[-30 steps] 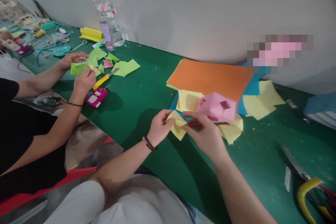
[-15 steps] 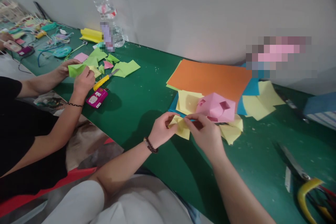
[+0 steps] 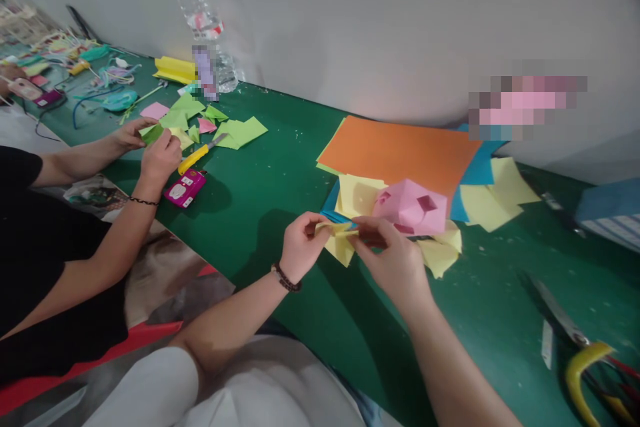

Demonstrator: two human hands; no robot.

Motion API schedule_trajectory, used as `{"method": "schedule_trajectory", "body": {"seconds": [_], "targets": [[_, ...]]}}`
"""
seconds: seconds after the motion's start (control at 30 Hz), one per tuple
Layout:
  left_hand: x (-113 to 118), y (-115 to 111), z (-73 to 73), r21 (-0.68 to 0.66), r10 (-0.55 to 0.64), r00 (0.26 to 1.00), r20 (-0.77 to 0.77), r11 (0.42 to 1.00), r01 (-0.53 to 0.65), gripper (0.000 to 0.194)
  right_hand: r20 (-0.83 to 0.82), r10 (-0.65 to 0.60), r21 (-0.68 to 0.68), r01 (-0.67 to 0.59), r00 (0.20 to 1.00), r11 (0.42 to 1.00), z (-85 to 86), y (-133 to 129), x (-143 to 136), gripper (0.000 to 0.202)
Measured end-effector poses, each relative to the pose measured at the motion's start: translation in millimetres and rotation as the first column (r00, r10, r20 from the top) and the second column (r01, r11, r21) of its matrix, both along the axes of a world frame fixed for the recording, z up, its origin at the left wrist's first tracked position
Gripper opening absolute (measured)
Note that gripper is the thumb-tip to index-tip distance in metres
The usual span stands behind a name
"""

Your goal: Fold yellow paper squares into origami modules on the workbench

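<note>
Between my two hands is a small piece of yellow paper [image 3: 341,250] with folds in it, held above the green table. My left hand [image 3: 303,247] pinches its left end between thumb and fingers. The right end is gripped by the fingertips of my right hand [image 3: 393,257]. Just behind lie a yellow sheet [image 3: 359,195], blue paper [image 3: 330,203] and a pink folded paper shape [image 3: 413,207] with diamond-shaped openings. Crumpled yellow paper [image 3: 443,250] lies beside my right hand, partly hidden by it.
Orange paper [image 3: 395,150] lies near the wall. Scissors [image 3: 575,333] with yellow handles sit at the right, near a blue box [image 3: 610,210]. At left, a co-worker's hands [image 3: 160,153] hold green paper near a yellow utility knife [image 3: 197,155], a purple device [image 3: 186,188] and a plastic bottle [image 3: 203,13].
The yellow paper in my hands has tilted, so its upper part now shows as a narrow edge. My fingers have shifted slightly on it. The co-worker's green paper has turned.
</note>
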State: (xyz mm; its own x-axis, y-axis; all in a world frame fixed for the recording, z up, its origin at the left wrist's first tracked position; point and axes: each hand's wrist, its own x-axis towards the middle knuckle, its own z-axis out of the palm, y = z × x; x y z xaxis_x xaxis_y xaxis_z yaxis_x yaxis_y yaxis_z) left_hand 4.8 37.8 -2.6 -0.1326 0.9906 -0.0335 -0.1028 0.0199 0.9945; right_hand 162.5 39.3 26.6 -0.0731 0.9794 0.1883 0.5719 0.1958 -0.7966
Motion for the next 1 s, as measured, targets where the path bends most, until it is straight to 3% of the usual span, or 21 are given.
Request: {"method": "schedule_trajectory", "body": {"seconds": [0.23, 0.37, 0.47, 0.67, 0.8, 1.0], "targets": [[0.6, -0.6, 4.9, -0.018, 0.107, 0.99, 0.088, 0.994, -0.106, 0.019, 0.033, -0.095, 0.092, 0.092, 0.995, 0.991, 4.9, -3.7, -0.4, 0.016], [1.3, -0.3, 5.7, -0.148, 0.131, 0.967, 0.218, 0.984, -0.1, 0.028, -0.094, -0.186, -0.012, 0.186, 0.978, 0.982, 6.2, -2.1, 1.8, 0.019], [1.0, 1.1, 5.1, -0.238, 0.126, 0.905, 0.405, 0.971, -0.029, 0.035, -0.204, -0.264, -0.133, 0.241, 0.943, 0.961, 3.9, 0.6, 3.5, 0.027], [-4.3, 4.7, 4.0, -0.259, 0.027, 0.709, 0.704, 0.94, 0.222, 0.032, -0.372, -0.336, -0.292, 0.234, 0.865, 0.927, 3.1, 5.1, 4.0, 0.033], [-7.5, 6.3, 0.3, -0.258, -0.032, 0.61, 0.792, 0.888, 0.381, 0.029, -0.404, -0.356, -0.289, 0.252, 0.843, 0.924, 8.0, 4.2, 3.5, 0.033], [-8.3, 7.0, -3.7, -0.272, -0.008, 0.561, 0.828, 0.868, 0.415, 0.025, -0.357, -0.359, -0.264, 0.275, 0.863, 0.924, 12.9, 1.6, 2.6, 0.031]]}}
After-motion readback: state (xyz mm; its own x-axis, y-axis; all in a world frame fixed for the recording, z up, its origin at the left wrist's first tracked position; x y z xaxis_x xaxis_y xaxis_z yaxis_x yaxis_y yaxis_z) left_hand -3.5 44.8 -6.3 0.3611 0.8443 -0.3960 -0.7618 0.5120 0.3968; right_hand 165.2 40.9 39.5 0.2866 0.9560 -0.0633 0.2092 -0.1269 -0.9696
